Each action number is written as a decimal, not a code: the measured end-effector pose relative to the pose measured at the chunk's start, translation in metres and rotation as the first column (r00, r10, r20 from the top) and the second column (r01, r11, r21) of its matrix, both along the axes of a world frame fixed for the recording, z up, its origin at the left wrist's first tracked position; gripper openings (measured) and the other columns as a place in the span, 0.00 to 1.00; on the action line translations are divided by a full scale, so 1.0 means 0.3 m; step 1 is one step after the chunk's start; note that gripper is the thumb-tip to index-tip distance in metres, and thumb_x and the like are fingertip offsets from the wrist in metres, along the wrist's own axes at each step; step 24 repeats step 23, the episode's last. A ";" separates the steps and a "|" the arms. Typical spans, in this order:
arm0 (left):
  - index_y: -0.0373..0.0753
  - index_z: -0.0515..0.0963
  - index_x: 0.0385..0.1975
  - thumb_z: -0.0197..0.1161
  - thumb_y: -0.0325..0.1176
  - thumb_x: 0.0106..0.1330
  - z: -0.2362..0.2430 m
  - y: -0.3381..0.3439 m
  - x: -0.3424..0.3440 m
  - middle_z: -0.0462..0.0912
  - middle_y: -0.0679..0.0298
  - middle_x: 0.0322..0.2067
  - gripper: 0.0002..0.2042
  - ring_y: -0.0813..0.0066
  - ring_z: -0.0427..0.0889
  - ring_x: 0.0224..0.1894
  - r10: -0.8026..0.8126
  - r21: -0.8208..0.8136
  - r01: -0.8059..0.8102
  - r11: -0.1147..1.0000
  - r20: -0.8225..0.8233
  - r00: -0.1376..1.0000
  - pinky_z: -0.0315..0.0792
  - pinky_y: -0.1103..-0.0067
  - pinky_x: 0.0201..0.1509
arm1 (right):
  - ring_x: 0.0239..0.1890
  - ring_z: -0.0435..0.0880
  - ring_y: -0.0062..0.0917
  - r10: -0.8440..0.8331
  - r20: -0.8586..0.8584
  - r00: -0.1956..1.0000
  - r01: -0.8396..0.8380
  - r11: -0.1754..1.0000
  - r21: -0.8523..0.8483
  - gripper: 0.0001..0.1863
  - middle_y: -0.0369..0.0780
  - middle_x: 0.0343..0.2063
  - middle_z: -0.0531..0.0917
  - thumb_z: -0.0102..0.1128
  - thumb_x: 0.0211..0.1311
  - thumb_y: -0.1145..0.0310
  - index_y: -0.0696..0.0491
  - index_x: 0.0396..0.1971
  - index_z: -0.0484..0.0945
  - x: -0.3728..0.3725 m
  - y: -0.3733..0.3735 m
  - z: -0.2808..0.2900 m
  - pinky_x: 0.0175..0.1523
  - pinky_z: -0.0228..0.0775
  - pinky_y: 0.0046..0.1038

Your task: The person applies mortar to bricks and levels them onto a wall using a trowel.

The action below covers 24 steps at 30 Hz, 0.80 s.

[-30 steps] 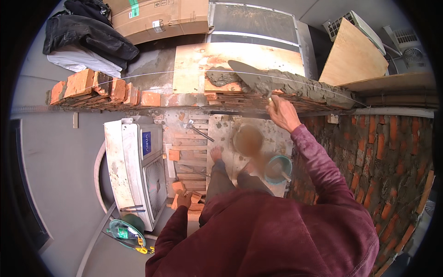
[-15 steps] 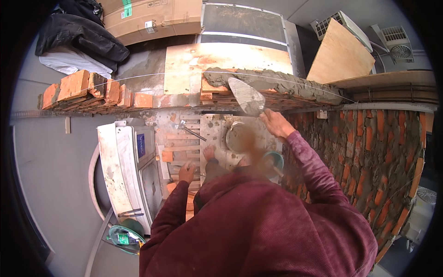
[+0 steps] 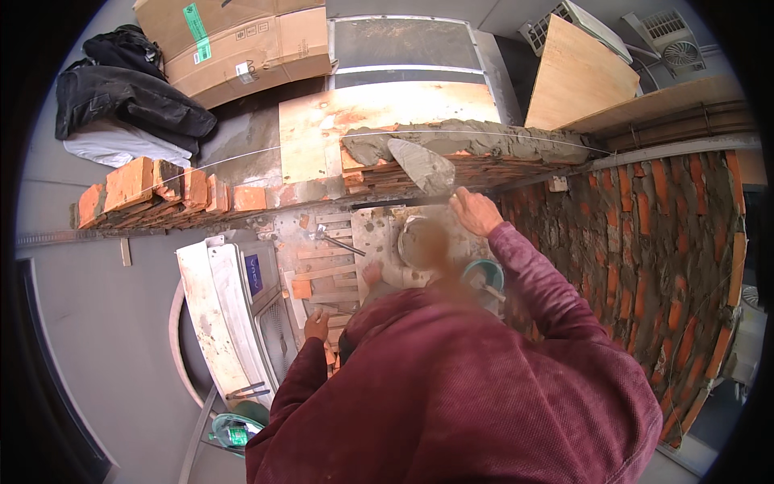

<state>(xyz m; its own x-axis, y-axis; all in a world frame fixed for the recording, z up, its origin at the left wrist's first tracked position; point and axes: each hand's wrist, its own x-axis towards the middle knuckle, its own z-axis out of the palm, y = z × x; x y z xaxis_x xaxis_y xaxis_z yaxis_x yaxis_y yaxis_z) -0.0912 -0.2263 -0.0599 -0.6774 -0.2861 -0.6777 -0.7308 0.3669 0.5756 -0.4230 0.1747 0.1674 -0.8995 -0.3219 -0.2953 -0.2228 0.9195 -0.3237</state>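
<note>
My right hand (image 3: 477, 212) is closed round the handle of a pointed brick trowel (image 3: 422, 167), its broad blade smeared with grey mortar. The blade tilts against the near side of the bed of wet mortar (image 3: 484, 139) on top of the low brick wall (image 3: 419, 179); I cannot tell whether it touches. A white string line (image 3: 266, 151) runs along the wall top. Low at my left side hangs my left hand (image 3: 317, 324), fingers loosely apart with nothing visible in them. Loose orange bricks (image 3: 129, 183) stand along the wall's left part.
A round mortar-smeared container (image 3: 415, 244) and a green bucket (image 3: 484, 276) stand by my feet, partly behind a brown blur. At left is a white outdoor unit (image 3: 230, 310); at right rises a mortar-streaked brick wall (image 3: 645, 266). Beyond lie plywood (image 3: 387, 103) and a cardboard box (image 3: 242, 52).
The whole view has tilted and shifted slightly. My left hand has drawn a little lower toward my body. The trowel stays in my right hand at the mortar's near edge.
</note>
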 end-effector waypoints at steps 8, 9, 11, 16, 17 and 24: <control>0.32 0.77 0.52 0.60 0.48 0.62 -0.025 -0.033 -0.104 0.78 0.46 0.53 0.26 0.55 0.75 0.58 -0.011 0.033 0.012 0.999 -0.040 0.999 0.65 0.70 0.63 | 0.37 0.80 0.54 -0.015 0.176 0.984 0.003 0.998 0.069 0.21 0.57 0.28 0.81 0.44 0.70 0.58 0.63 0.35 0.73 -0.068 0.021 0.136 0.42 0.72 0.50; 0.32 0.77 0.52 0.60 0.48 0.62 -0.017 -0.021 -0.138 0.78 0.46 0.53 0.26 0.55 0.75 0.58 0.003 0.053 -0.001 0.999 -0.031 1.000 0.65 0.70 0.63 | 0.38 0.80 0.54 -0.054 0.065 0.996 0.052 0.998 0.030 0.23 0.59 0.30 0.81 0.43 0.70 0.58 0.66 0.34 0.73 -0.042 0.027 0.116 0.44 0.72 0.49; 0.32 0.77 0.52 0.60 0.49 0.62 -0.039 -0.001 -0.173 0.78 0.46 0.52 0.26 0.55 0.75 0.58 -0.041 0.010 0.042 0.999 -0.096 0.995 0.65 0.70 0.63 | 0.37 0.81 0.54 0.066 0.058 0.996 -0.068 0.997 0.031 0.24 0.60 0.29 0.80 0.43 0.70 0.57 0.67 0.33 0.73 -0.057 -0.012 0.111 0.43 0.72 0.49; 0.32 0.77 0.52 0.60 0.49 0.63 -0.110 0.005 -0.159 0.78 0.46 0.52 0.27 0.55 0.75 0.57 -0.030 0.041 0.035 0.999 -0.108 0.994 0.65 0.70 0.63 | 0.35 0.82 0.52 0.036 0.132 0.991 -0.058 0.984 0.166 0.21 0.57 0.28 0.81 0.44 0.68 0.59 0.64 0.29 0.74 -0.104 -0.175 0.160 0.42 0.74 0.48; 0.32 0.77 0.52 0.60 0.49 0.63 -0.095 0.027 -0.153 0.78 0.46 0.52 0.27 0.54 0.75 0.57 -0.013 0.050 0.019 0.999 -0.108 0.994 0.65 0.70 0.63 | 0.34 0.83 0.51 -0.011 0.075 0.997 -0.001 0.988 0.157 0.20 0.56 0.28 0.82 0.45 0.67 0.60 0.64 0.28 0.74 -0.083 -0.145 0.182 0.41 0.75 0.47; 0.35 0.77 0.53 0.58 0.51 0.63 -0.102 0.058 -0.093 0.77 0.47 0.54 0.27 0.57 0.72 0.61 -0.085 0.069 0.084 0.994 0.007 0.996 0.63 0.69 0.65 | 0.51 0.78 0.45 0.103 -0.217 0.971 -0.032 0.950 0.310 0.20 0.55 0.54 0.73 0.49 0.63 0.65 0.55 0.54 0.65 -0.084 -0.116 0.223 0.46 0.76 0.41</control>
